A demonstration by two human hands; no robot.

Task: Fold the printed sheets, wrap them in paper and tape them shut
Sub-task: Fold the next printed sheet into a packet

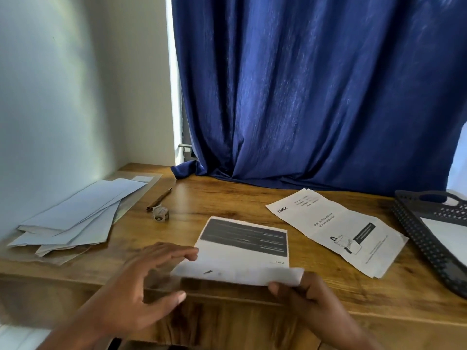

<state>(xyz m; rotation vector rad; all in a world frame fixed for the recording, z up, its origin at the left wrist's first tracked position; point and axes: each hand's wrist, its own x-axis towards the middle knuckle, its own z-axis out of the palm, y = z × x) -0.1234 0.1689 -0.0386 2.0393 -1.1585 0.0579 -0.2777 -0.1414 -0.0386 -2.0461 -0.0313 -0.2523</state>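
Fold step: right hand [307, 290] is pinching the near edge of the printed sheet [246, 251], lower centre, lifting it. Left hand [149, 271], fingers relaxed, is touching the sheet's left edge. Next, prob.: bring edge over, align corners, crease.

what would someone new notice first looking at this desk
Most likely the deep blue curtain, which fills the upper right and bunches onto the back of the wooden desk. Next, the two hands at the near edge: the right hand pinches the lifted near edge of a printed sheet with a dark band, and the left hand lays straight fingers at its left edge.
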